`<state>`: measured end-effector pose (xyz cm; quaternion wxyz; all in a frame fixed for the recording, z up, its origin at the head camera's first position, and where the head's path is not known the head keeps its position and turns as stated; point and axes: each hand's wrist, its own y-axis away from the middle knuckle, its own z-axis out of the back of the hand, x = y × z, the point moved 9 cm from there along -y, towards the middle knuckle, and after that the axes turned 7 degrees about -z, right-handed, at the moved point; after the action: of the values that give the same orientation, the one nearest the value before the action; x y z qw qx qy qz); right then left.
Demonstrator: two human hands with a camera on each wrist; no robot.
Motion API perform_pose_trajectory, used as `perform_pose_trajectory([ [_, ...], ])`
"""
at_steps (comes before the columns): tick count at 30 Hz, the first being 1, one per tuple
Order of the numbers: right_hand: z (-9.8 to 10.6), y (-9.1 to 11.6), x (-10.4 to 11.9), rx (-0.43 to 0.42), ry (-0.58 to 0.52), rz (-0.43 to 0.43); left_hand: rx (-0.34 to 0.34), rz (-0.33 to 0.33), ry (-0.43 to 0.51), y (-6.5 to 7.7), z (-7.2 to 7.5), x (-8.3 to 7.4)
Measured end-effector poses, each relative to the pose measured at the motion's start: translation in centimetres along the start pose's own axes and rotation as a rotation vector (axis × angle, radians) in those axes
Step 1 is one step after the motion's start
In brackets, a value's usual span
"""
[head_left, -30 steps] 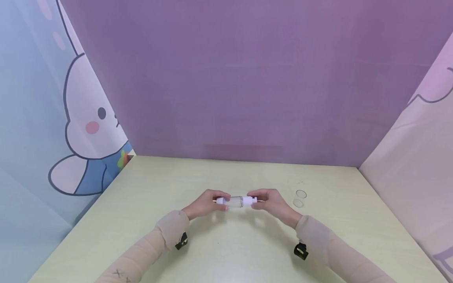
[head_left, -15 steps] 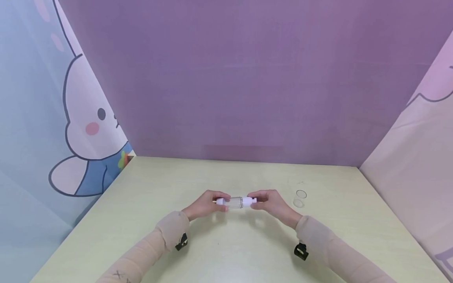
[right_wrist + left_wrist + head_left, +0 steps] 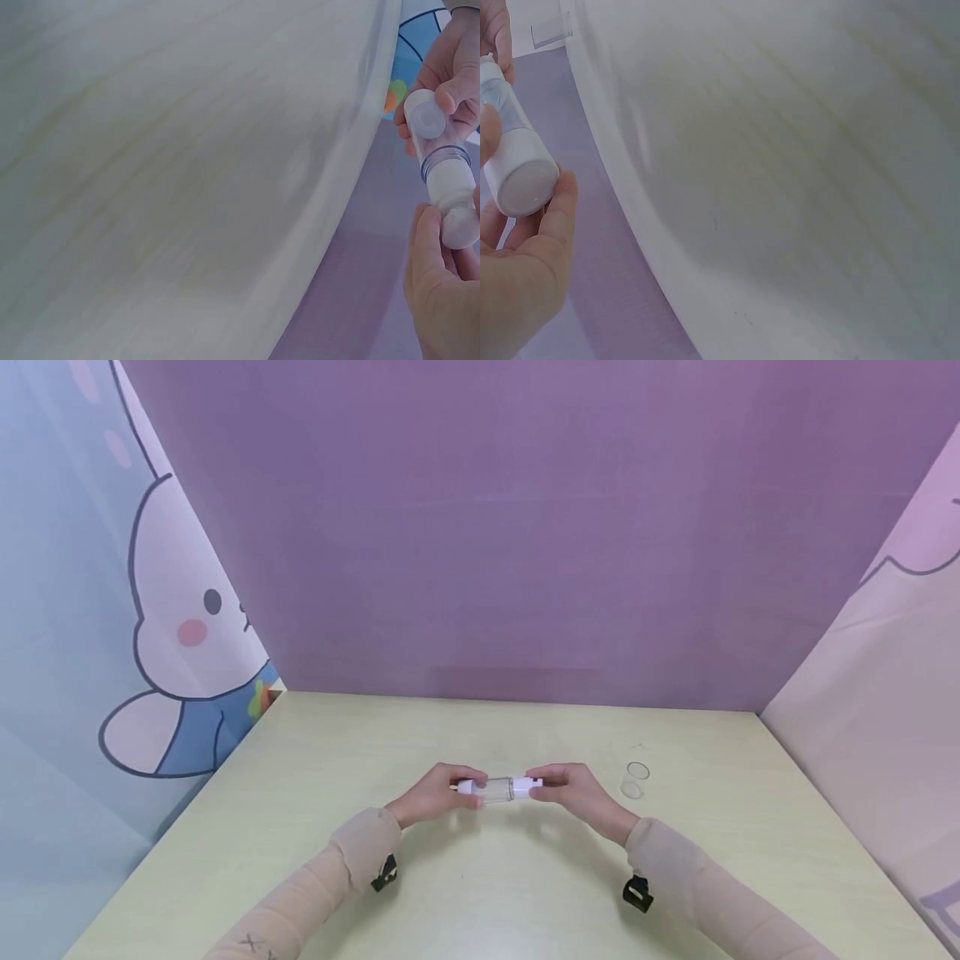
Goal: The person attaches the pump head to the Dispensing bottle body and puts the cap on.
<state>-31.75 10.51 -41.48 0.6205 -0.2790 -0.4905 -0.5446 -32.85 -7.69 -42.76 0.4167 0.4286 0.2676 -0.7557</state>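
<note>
Between the two hands a small clear pump bottle (image 3: pixel 495 789) lies sideways, held above the table. Its white base (image 3: pixel 526 184) faces left, and my left hand (image 3: pixel 437 793) grips that end with thumb and fingers. At the other end my right hand (image 3: pixel 579 792) pinches the white pump head (image 3: pixel 527 788). In the right wrist view, a rounded white end (image 3: pixel 460 227) of the pump sits between the right fingers, and the clear body shows a dark ring near the white collar (image 3: pixel 450 180).
A clear cylindrical cap (image 3: pixel 638 771) lies on the pale wooden table (image 3: pixel 480 893), to the right of the right hand. Purple cloth (image 3: pixel 525 568) rises behind the table's far edge. Printed cloth sheets (image 3: pixel 180 627) hang at both sides.
Both hands stay in place around the bottle. The right fingers have shifted slightly on the pump head, and its tip shows less beyond them. The clear cap has not moved.
</note>
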Motion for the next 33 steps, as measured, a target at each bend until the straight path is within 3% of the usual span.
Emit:
perform_pose_trajectory([
  [33,-1.0,0.8,1.1,0.026,-0.018,-0.007,0.003,0.007,0.028,0.9,0.3,-0.4],
])
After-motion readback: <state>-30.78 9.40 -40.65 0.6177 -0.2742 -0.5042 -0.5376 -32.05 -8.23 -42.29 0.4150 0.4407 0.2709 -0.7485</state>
